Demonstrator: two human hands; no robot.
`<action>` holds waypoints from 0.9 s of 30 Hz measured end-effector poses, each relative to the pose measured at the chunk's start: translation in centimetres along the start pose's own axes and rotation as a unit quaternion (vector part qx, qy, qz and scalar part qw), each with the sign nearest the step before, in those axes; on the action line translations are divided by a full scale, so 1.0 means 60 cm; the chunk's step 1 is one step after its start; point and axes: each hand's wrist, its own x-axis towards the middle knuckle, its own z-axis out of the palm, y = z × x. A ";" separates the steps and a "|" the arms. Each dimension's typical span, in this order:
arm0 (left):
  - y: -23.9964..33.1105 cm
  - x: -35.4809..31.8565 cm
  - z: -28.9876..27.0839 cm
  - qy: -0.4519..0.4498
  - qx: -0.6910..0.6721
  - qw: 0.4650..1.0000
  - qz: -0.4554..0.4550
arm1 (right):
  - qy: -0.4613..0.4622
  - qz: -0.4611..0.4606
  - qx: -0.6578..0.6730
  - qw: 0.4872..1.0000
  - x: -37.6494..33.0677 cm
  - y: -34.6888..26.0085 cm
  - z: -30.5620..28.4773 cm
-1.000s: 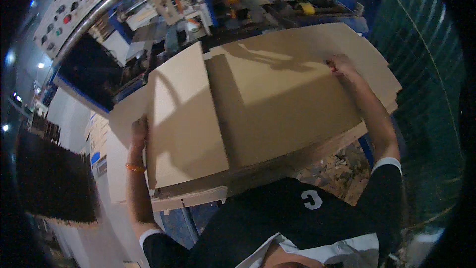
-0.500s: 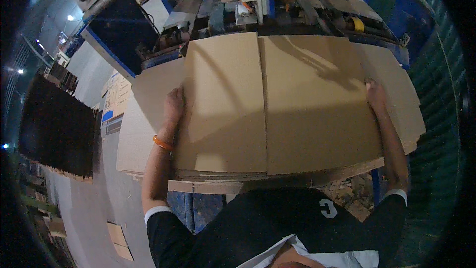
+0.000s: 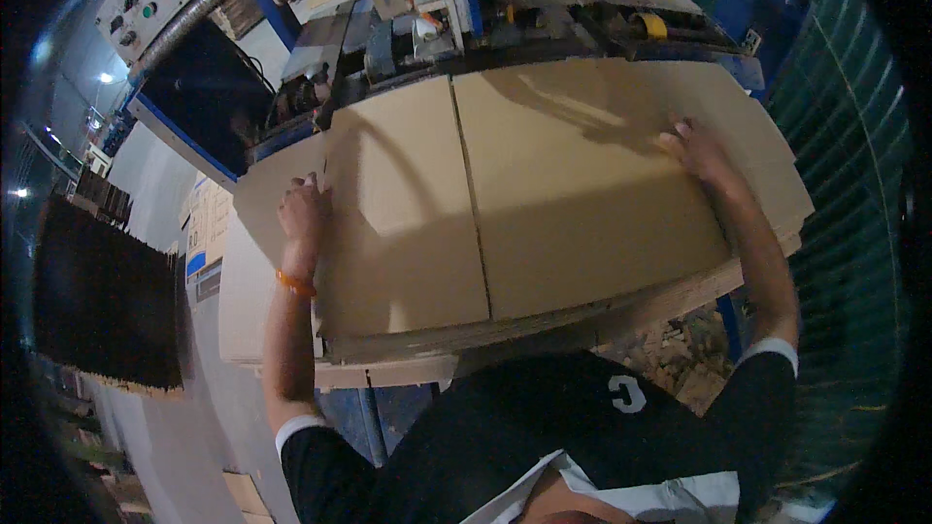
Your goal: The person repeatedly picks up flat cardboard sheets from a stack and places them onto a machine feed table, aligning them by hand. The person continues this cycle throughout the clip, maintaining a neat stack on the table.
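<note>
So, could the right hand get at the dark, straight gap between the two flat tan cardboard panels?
Probably yes: the right hand looks empty, and only the flat right-hand tan cardboard panel seems to lie between it and the dark straight gap.

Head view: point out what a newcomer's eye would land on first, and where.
Probably the broad cardboard across the middle, a dark seam running down it, with the left hand beside its left edge and the right hand near its right edge. Next, perhaps the orange bracelet on the left forearm, then the green ridged sheeting along the right side.
</note>
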 end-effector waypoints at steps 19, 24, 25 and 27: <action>0.082 -0.138 -0.034 0.077 -0.210 0.934 0.279 | -0.029 -0.211 0.059 0.975 -0.114 -0.066 -0.015; 0.101 -0.035 0.013 0.139 -0.238 0.917 0.289 | -0.020 -0.140 0.105 0.984 -0.008 -0.083 0.005; 0.112 -0.018 0.019 0.150 -0.238 0.916 0.285 | -0.015 -0.135 0.161 0.978 0.009 -0.080 0.006; 0.128 0.012 0.022 0.129 -0.182 0.939 0.262 | 0.047 -0.146 0.221 0.963 0.051 -0.080 0.015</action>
